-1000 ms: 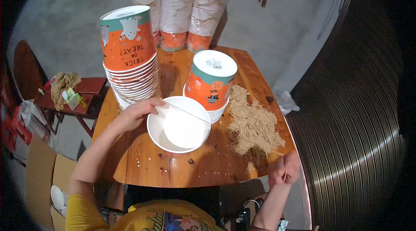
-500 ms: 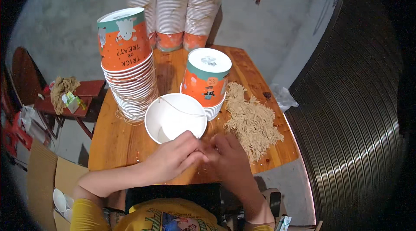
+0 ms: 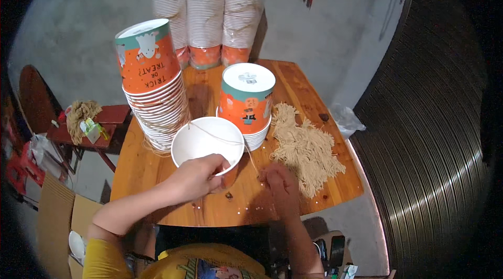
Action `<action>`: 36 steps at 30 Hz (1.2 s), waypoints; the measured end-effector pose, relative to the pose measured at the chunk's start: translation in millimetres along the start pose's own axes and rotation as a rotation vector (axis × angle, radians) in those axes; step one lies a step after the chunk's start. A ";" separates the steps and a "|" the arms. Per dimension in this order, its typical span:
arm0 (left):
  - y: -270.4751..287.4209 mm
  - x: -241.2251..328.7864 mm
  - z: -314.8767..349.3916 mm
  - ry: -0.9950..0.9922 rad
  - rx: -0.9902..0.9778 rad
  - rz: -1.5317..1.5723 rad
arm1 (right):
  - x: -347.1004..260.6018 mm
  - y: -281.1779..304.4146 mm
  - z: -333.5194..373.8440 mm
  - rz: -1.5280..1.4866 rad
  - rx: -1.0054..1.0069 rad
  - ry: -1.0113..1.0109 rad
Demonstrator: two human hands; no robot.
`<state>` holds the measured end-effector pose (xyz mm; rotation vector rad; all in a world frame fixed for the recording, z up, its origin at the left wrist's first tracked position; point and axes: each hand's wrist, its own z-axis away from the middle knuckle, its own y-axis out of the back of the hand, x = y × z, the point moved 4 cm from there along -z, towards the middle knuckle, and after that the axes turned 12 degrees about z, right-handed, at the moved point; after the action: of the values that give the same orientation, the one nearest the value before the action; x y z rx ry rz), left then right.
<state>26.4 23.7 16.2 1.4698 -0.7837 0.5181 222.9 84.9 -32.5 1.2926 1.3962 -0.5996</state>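
Observation:
A white paper bucket (image 3: 207,140) tilts toward me on the table, its open mouth facing up. My left hand (image 3: 199,177) is closed on its near rim. A thin beige cord (image 3: 252,159) crosses the bucket's mouth from the far left rim and runs over the right rim to my right hand (image 3: 281,184). The right fingers are pinched together on the cord's end. Beside that hand lies a loose pile of beige cords (image 3: 309,156). Just behind the bucket stands a short stack of upturned orange-and-green buckets (image 3: 246,106).
A tall stack of upturned buckets (image 3: 152,67), hung with cords, stands at the left. Several plastic-wrapped bucket stacks (image 3: 205,22) line the back of the wooden table (image 3: 340,182). A red bench (image 3: 112,115) and a cardboard box (image 3: 55,216) are at left; a ribbed shutter (image 3: 429,137) is at right.
My hands have moved apart from where they met in front of the bucket. The left has taken hold of the rim; the right has drawn the cord out to the right.

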 end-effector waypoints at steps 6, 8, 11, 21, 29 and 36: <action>33.7 -2.8 2.2 0.131 -0.048 0.538 | -24.4 -21.4 -1.8 0.120 0.023 0.141; 37.7 -9.6 2.4 0.146 -0.047 0.600 | -29.5 -31.5 -3.8 0.125 -0.026 0.094; 38.6 -18.2 0.5 0.158 -0.064 0.740 | -47.1 -38.3 -6.3 0.200 0.055 0.376; 33.9 -16.4 -3.6 0.197 -0.160 0.942 | -43.0 -44.3 -2.4 0.338 0.129 0.451; 26.9 -9.3 -5.1 0.162 -0.208 0.816 | -61.2 -43.7 3.2 0.565 0.195 0.763; 24.9 -0.2 -4.4 0.155 -0.217 0.779 | -58.9 -42.7 3.5 0.480 0.137 0.720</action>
<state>8.7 29.6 33.1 0.8726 -1.2422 1.0771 174.4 48.3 7.7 1.9915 1.5285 0.1271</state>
